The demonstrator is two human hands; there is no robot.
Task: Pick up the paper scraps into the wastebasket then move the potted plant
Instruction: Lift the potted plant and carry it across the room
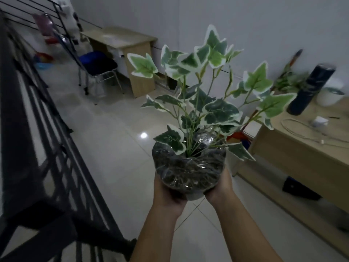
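The potted plant [190,167] has green ivy-like leaves with white edges and a pot wrapped in clear crinkled plastic. It is held up in the air in front of me, above the tiled floor. My left hand [168,193] cups the pot from below on its left side. My right hand [220,188] cups it from below on the right. No paper scraps or wastebasket can be made out in view.
A black metal railing [43,148] runs along the left. A wooden desk [306,148] on the right carries a dark cylinder [309,89], a white pot and cables. Farther back stand a small desk [132,53] and a chair with a blue seat [96,63].
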